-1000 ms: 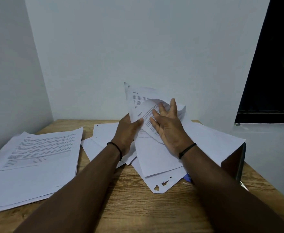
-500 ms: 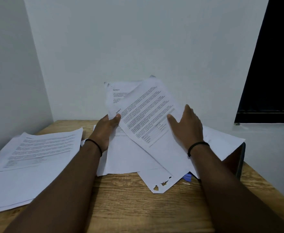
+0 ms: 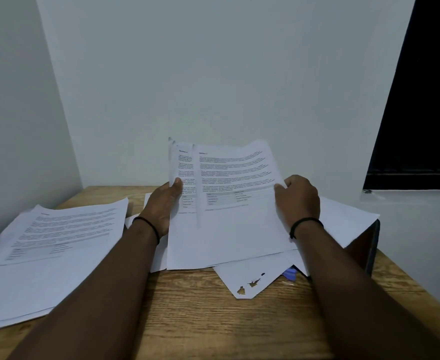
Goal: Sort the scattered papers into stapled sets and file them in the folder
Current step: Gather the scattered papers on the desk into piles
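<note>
Left hand [image 3: 161, 203] pinches back sheet [image 3: 181, 175]; right hand [image 3: 298, 201] grips front sheet [image 3: 234, 203], above table [image 3: 213, 320]. Risk: sections mixing, loose overlap.

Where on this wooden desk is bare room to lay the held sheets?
Bare wood shows on the wooden desk near the front edge, between the left stack of printed papers and the torn white sheet. The middle and right are crowded with loose white sheets.

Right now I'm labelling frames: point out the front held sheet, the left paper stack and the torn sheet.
front held sheet [image 3: 237, 203], head view, printed middle.
left paper stack [image 3: 55, 245], head view, top page.
torn sheet [image 3: 250, 279], head view, above the holes.
</note>
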